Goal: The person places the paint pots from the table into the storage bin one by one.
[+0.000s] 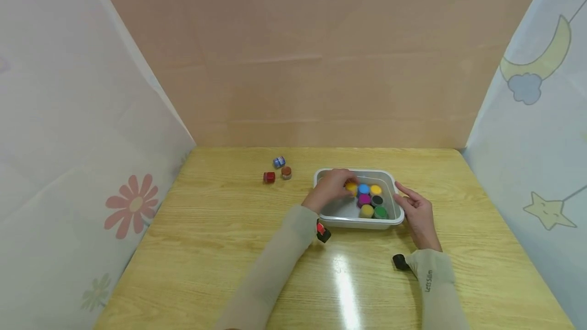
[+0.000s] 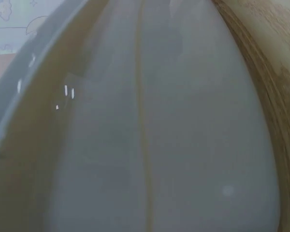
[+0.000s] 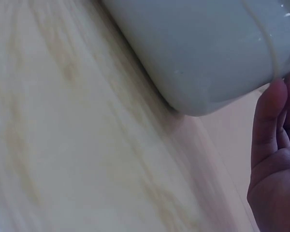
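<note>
Over tray | left hand seemingly pinching yellow pot | right hand relaxed beside rim

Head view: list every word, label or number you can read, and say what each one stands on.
"Let'sSlim", as far as it can be made out: small lettering running along the cuff of the right sleeve.
Small blue jar on the table: its patterned side is too small to read.
Nothing readable in either wrist view.
</note>
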`<state>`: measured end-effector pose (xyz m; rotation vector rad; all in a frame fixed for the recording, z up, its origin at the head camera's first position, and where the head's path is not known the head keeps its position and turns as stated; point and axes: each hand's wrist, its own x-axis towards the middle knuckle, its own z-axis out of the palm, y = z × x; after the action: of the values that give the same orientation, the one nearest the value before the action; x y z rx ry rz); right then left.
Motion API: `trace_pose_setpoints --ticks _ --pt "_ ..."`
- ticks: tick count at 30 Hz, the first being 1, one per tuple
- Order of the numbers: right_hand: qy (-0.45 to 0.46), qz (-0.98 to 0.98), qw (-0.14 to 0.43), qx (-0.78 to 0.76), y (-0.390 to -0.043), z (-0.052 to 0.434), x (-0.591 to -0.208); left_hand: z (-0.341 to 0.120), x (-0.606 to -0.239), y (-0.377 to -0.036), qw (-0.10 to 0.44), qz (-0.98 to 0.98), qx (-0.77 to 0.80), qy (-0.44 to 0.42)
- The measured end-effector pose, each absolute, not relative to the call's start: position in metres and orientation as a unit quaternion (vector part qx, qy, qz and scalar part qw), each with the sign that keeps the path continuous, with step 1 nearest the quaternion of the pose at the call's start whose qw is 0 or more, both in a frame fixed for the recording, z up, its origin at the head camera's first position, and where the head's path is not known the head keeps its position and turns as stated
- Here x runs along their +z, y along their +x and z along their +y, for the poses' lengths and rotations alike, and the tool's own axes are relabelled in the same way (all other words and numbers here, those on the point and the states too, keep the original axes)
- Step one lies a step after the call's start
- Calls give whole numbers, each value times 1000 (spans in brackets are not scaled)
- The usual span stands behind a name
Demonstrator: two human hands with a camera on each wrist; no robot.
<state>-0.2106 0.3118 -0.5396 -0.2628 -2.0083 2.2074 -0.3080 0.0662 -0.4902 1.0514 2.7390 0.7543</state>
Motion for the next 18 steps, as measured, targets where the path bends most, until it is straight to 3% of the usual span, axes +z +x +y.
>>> trace_pose_setpoints --ticks 18 --pt "-80 -670 76 734 -212 314 -542 71 -497 -303 41 916 196 346"
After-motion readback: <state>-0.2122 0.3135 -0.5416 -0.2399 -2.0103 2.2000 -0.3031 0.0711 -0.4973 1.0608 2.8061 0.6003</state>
